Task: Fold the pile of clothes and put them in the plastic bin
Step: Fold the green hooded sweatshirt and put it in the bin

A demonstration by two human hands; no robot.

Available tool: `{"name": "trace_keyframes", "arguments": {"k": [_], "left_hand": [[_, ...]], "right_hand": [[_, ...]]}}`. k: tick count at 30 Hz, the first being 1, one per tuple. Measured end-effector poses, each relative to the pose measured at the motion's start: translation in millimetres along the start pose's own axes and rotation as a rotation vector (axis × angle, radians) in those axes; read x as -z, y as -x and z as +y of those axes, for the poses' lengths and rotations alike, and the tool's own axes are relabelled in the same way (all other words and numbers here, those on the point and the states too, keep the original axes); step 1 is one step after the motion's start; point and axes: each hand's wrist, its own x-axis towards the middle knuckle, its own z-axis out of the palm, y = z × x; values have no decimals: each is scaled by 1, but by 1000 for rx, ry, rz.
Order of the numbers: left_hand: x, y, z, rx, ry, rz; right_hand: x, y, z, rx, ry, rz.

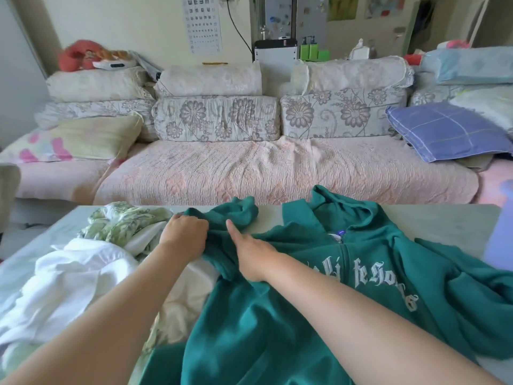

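A green zip hoodie (291,315) with pale lettering on its chest lies spread face up across the table (444,220). My left hand (184,236) grips the bunched left sleeve of the hoodie near the shoulder. Beside it, my right hand (249,254) lies flat on the hoodie's shoulder with the fingers straight, pressing the cloth down. To the left is a pile of clothes: a white garment (72,279) and a green leaf-print fabric (122,223). A purple-blue plastic thing (499,232) stands at the right edge, cut off by the frame.
A sofa (277,173) with a pink quilted cover and floral cushions runs along the far side of the table. A blue checked pillow (447,132) lies on its right end. Bare table surface shows at the far right, beyond the hoodie's right sleeve.
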Motion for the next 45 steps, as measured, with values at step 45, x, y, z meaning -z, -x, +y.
{"name": "trace_keyframes", "arguments": {"k": [45], "left_hand": [[33,259,-4,-126,911,-605]], "right_hand": [[-52,251,-68,121,66,-204]]}}
